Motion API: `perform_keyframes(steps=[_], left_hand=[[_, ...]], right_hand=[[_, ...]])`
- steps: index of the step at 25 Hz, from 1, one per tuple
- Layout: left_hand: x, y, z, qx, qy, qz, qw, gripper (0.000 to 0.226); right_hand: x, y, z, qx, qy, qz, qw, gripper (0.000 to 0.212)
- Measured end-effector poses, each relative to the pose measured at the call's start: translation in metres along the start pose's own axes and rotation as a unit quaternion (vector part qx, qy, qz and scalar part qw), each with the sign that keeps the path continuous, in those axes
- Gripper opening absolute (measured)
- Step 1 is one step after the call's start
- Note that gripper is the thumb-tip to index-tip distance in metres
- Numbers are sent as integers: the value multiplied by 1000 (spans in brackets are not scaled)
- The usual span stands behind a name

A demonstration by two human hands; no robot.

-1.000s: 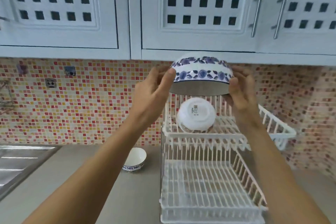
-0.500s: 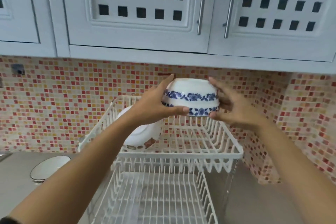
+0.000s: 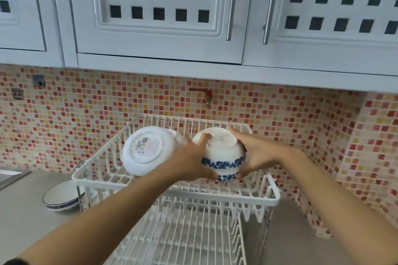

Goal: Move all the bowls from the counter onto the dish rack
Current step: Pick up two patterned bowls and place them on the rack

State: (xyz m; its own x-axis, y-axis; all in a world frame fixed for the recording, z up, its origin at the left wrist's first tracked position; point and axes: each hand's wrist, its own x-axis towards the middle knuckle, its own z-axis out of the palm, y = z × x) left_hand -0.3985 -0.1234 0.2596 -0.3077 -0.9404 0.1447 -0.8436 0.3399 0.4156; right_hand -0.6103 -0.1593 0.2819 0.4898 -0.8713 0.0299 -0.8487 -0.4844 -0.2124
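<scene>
A white bowl with blue flower bands (image 3: 223, 154) is upside down over the top tier of the white dish rack (image 3: 267, 198). My left hand (image 3: 193, 161) grips its left side and my right hand (image 3: 256, 153) its right side; its rim is at the rack's wires. Beside it on the left, a second white bowl (image 3: 148, 149) leans on its side in the same tier, base facing me. A third bowl with a blue rim (image 3: 61, 197) stands upright on the grey counter, left of the rack.
The rack's lower tier (image 3: 183, 236) holds nothing. A steel sink edge (image 3: 10, 175) shows at far left. White cabinets (image 3: 159, 13) hang overhead. A red tap (image 3: 206, 94) sticks out of the mosaic wall behind the rack.
Both hands have lowered the blue-flowered bowl from above the rack down into the top tier, next to the leaning bowl. The view has shifted closer and lower.
</scene>
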Motion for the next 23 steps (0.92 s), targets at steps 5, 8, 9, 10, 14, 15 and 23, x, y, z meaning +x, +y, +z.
perform_keyframes(steps=[5, 8, 9, 10, 14, 15, 23], left_hand=[[5, 3, 21, 21, -40, -34, 998, 106], [10, 2, 26, 24, -61, -42, 997, 107], [10, 2, 27, 29, -63, -41, 997, 107], [10, 2, 27, 34, -61, -39, 997, 106], [5, 6, 30, 105, -6, 4, 994, 95], [5, 9, 29, 126, 4, 20, 992, 92], [6, 13, 29, 201, -37, 48, 978, 77]], right_hand=[[13, -3, 1, -100, -42, 21, 994, 133], [17, -1, 9, -114, -61, 41, 991, 135], [18, 1, 11, -116, -67, 50, 990, 138], [18, 2, 12, -118, -70, 54, 989, 139], [22, 3, 15, -135, -65, 64, 987, 136], [24, 2, 16, -140, -62, 72, 986, 135], [28, -4, 15, -155, -64, 104, 980, 134]])
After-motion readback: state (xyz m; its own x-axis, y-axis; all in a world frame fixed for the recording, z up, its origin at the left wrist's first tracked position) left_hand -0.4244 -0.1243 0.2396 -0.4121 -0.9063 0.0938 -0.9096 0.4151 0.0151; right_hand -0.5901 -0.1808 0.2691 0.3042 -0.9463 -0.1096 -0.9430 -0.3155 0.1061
